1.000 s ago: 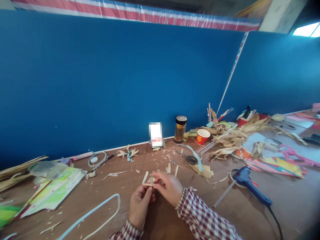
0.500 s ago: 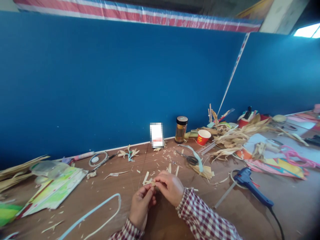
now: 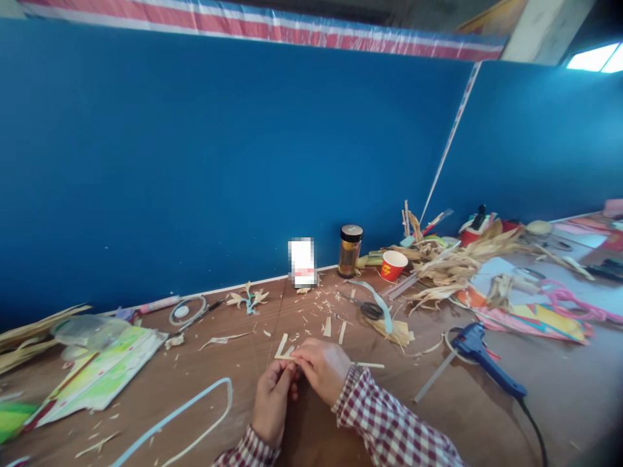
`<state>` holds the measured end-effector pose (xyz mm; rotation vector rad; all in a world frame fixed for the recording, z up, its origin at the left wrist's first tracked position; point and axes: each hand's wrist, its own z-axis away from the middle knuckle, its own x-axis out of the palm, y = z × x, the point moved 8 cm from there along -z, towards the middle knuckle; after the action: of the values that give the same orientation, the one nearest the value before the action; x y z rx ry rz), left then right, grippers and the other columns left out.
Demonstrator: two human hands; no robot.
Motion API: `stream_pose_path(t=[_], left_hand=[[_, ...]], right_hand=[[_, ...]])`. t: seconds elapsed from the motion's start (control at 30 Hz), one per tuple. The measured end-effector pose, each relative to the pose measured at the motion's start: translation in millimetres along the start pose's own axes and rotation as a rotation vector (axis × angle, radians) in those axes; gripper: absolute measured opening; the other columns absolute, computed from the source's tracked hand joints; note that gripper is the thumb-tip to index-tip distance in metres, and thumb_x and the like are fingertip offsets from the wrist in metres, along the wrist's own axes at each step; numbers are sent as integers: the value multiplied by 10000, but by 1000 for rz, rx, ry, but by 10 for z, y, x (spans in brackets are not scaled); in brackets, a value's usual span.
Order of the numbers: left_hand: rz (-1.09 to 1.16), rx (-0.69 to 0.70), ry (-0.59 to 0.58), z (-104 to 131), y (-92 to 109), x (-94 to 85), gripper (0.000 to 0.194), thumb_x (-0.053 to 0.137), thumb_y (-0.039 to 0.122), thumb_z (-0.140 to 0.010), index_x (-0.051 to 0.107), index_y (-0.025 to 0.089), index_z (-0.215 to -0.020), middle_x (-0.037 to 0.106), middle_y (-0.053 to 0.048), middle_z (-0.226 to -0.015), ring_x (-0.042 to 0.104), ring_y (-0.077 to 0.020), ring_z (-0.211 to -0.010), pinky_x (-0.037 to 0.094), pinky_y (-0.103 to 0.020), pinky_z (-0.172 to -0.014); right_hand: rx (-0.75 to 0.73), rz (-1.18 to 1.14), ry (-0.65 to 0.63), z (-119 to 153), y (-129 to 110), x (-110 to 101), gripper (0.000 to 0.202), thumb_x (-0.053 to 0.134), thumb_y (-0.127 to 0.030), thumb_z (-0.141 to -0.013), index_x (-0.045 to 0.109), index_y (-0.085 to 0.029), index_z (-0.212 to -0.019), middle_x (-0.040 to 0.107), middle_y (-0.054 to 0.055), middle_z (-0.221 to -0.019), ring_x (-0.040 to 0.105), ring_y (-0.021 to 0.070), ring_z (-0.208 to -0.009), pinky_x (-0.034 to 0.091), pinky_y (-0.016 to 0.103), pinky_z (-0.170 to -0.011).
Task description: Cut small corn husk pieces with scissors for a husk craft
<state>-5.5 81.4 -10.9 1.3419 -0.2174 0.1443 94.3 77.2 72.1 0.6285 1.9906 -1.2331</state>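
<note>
My left hand [image 3: 273, 397] and my right hand [image 3: 324, 366] meet low in the middle of the view, over the brown table. Both are closed, fingertips together, pinching a narrow pale corn husk strip [image 3: 285, 357]; my fingers cover most of it. Just beyond the fingertips another short husk strip [image 3: 281, 343] lies on the table. Two more cut pieces, a wider husk piece [image 3: 328, 326] and a thin strip [image 3: 342, 333], lie past my right hand. A slim husk strip [image 3: 368, 365] rests beside my right cuff.
Scissors [image 3: 372, 310] lie ahead to the right, near a red paper cup [image 3: 394, 266] and a lidded jar [image 3: 350, 251]. A blue glue gun [image 3: 491, 363] with its cord lies right. Dried corn husks [image 3: 452, 266] are heaped behind. A bent light-blue strip [image 3: 170, 418] lies left. A blue partition [image 3: 219, 149] stands behind.
My right hand has shifted slightly left and down, its fingers lower over the left fingertips. The view has moved a little; the table things stay put.
</note>
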Motion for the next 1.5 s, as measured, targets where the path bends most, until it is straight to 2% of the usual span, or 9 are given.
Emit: stream_pose_path(t=[0.17, 0.27, 0.37, 0.43, 0.5, 0.63, 0.9, 1.1, 1.5], left_hand=[[-7, 31, -67, 86, 78, 73, 237, 639, 366, -679, 562, 143, -657, 520, 20, -572, 431, -68, -440, 346, -185, -422], [26, 21, -52, 110, 100, 82, 239, 660, 366, -659, 575, 143, -671, 525, 15, -577, 443, -74, -444, 349, -186, -418], [97, -23, 25, 74, 76, 20, 278, 704, 374, -600, 593, 132, -679, 520, 16, -548, 422, -66, -428, 332, -176, -394], [128, -33, 57, 46, 60, -18, 291, 711, 377, -589, 598, 130, -691, 520, 19, -539, 420, -63, -429, 339, -172, -396], [114, -16, 55, 30, 61, -31, 288, 710, 378, -590, 600, 130, -685, 511, 26, -526, 421, -64, -432, 349, -173, -402], [22, 30, 7, 45, 83, 19, 276, 708, 376, -592, 604, 128, -654, 492, 38, -499, 414, -61, -421, 336, -174, -394], [17, -50, 10, 66, 63, 49, 299, 713, 399, -572, 603, 124, -610, 542, 11, -533, 429, -59, -419, 349, -172, -388], [36, -94, 27, 79, 40, 39, 337, 705, 413, -580, 630, 128, -742, 547, 12, -563, 446, -60, -429, 403, -181, -407], [-72, 49, -24, 25, 35, 11, 257, 639, 378, -680, 565, 133, -650, 496, 30, -540, 419, -55, -432, 351, -163, -405]], right_hand=[[168, 230, 84, -51, 423, -241, 225, 431, -214, -852, 648, -227, -797, 619, 28, -728, 569, 130, -639, 418, 214, -580], [259, 198, 282, -28, 671, -506, 236, 401, -216, -867, 635, -214, -892, 626, 49, -825, 578, 134, -695, 435, 233, -645], [160, -84, 292, -33, 575, -443, 251, 436, -223, -850, 564, -200, -1066, 635, 46, -932, 578, 131, -750, 456, 239, -688], [122, -270, 168, -42, 413, -240, 376, 496, -235, -816, 464, -199, -1189, 633, 39, -990, 551, 95, -597, 463, 214, -589], [113, -341, 76, -31, 258, -72, 334, 537, -225, -785, 512, -200, -1118, 637, 24, -978, 527, 77, -534, 446, 198, -539], [119, -302, 23, -4, 133, 41, 90, 536, -221, -795, 620, -189, -804, 650, -12, -754, 573, 109, -649, 428, 198, -601], [150, -273, 77, -10, 219, -91, 172, 472, -240, -839, 633, -189, -805, 646, -12, -725, 570, 111, -663, 412, 201, -614], [154, -318, 71, -18, 242, -65, 154, 487, -232, -828, 630, -183, -797, 641, -13, -709, 568, 110, -648, 413, 200, -605], [134, -250, -30, 0, 235, 102, 199, 467, -236, -838, 658, -202, -797, 663, -17, -709, 581, 108, -644, 404, 189, -592]])
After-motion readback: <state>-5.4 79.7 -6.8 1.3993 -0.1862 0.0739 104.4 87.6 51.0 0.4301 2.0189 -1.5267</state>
